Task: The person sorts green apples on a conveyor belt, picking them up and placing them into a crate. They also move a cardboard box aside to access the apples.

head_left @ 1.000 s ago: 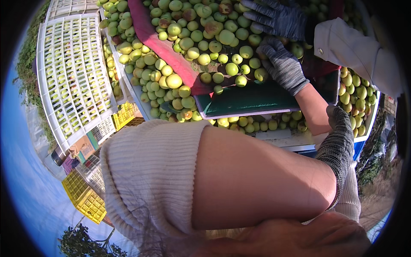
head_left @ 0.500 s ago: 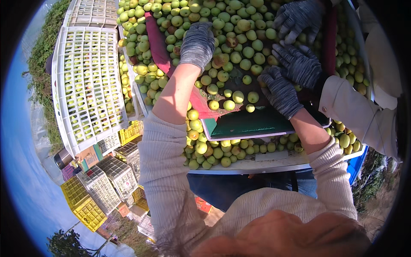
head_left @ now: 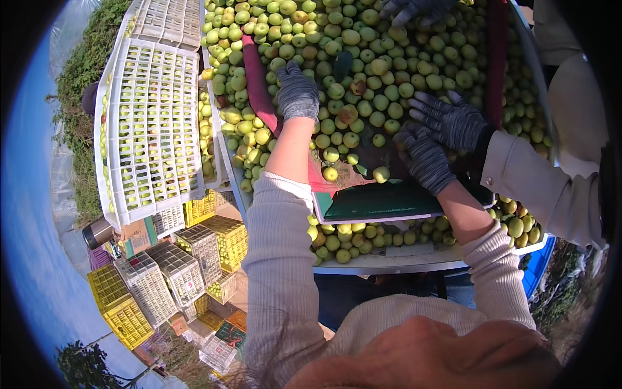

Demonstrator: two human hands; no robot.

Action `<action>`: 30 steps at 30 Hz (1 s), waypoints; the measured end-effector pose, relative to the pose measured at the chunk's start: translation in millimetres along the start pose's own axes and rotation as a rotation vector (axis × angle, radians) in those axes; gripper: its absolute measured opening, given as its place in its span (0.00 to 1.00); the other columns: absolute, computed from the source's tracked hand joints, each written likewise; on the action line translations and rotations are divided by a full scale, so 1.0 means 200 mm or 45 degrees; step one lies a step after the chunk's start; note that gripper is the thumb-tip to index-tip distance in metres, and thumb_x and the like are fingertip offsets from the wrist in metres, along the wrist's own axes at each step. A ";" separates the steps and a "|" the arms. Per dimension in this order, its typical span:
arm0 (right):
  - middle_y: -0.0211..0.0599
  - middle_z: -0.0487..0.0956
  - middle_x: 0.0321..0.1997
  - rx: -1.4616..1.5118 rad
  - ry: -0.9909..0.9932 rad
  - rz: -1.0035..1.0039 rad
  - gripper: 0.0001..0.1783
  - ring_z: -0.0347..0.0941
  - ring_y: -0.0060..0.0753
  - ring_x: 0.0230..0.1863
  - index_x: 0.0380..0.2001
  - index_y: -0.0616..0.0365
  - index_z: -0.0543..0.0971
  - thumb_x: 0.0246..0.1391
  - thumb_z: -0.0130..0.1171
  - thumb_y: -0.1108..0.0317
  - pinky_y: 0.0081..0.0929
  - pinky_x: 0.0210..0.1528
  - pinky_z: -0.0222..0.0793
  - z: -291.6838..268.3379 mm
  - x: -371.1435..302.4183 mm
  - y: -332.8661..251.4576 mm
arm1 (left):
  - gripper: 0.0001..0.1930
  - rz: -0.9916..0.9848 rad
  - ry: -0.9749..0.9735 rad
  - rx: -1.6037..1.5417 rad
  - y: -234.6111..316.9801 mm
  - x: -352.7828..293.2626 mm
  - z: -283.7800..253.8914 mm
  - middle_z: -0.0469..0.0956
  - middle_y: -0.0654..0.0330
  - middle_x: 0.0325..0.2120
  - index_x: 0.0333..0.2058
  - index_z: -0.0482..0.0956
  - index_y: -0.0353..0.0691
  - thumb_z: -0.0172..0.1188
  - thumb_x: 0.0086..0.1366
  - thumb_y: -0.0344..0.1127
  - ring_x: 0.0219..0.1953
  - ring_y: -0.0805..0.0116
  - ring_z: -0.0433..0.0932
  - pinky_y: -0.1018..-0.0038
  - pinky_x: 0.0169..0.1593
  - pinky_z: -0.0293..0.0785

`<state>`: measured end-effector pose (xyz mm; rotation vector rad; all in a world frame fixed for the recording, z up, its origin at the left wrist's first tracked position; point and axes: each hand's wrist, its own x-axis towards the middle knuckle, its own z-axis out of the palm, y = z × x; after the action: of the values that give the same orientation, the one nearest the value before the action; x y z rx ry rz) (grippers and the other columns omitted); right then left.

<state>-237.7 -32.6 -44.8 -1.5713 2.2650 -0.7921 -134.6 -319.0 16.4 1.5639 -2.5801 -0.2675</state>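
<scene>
Many small round yellow-green fruits (head_left: 369, 94) are spread over a table-like tray. My left hand (head_left: 298, 97), in a grey knitted glove, rests on the fruits beside a red cloth-covered strip (head_left: 258, 87); its fingers are slightly bent and apart. My right hand (head_left: 424, 159), gloved alike, lies low over the dark tray surface, fingers loosely spread and pointing left, with no fruit seen in it. Between my hands, a few fruits lie near a dark green lined opening (head_left: 382, 198) at the near edge. The undersides of both hands are hidden.
A co-worker's gloved hand (head_left: 453, 121) is just beyond my right hand; another gloved hand (head_left: 418, 10) reaches in at the far edge. A white slatted crate (head_left: 152, 129) of fruits stands left. Yellow crates (head_left: 120, 305) and white crates (head_left: 146, 288) are stacked lower left.
The view has shifted. My left hand has drawn closer to the red strip. Fruits near the opening have moved, and fewer lie there. The co-worker's farther hand has moved away.
</scene>
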 end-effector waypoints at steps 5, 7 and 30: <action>0.44 0.74 0.59 -0.069 -0.005 -0.060 0.19 0.77 0.48 0.53 0.48 0.48 0.80 0.51 0.65 0.67 0.42 0.52 0.77 -0.01 0.00 -0.01 | 0.36 -0.075 0.312 -0.082 -0.03 0.07 -0.02 0.59 0.40 0.65 0.68 0.58 0.41 0.61 0.66 0.45 0.59 0.42 0.73 0.52 0.55 0.77; 0.43 0.74 0.59 -0.053 -0.036 -0.068 0.20 0.77 0.49 0.53 0.49 0.47 0.80 0.51 0.65 0.68 0.42 0.52 0.77 -0.02 0.00 -0.02 | 0.30 0.124 0.257 0.088 -0.03 0.11 -0.02 0.68 0.39 0.58 0.61 0.66 0.39 0.59 0.67 0.49 0.58 0.44 0.73 0.52 0.55 0.75; 0.42 0.74 0.59 0.067 0.003 0.022 0.19 0.79 0.50 0.50 0.47 0.46 0.80 0.49 0.65 0.71 0.42 0.49 0.79 -0.04 -0.01 -0.04 | 0.13 0.151 -0.123 0.497 -0.15 0.46 -0.24 0.82 0.47 0.47 0.47 0.81 0.38 0.56 0.67 0.35 0.54 0.52 0.79 0.60 0.57 0.76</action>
<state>-235.7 -30.6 -33.9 -1.5261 2.2379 -0.8423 -141.9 -418.6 57.6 1.5274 -2.9225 0.1892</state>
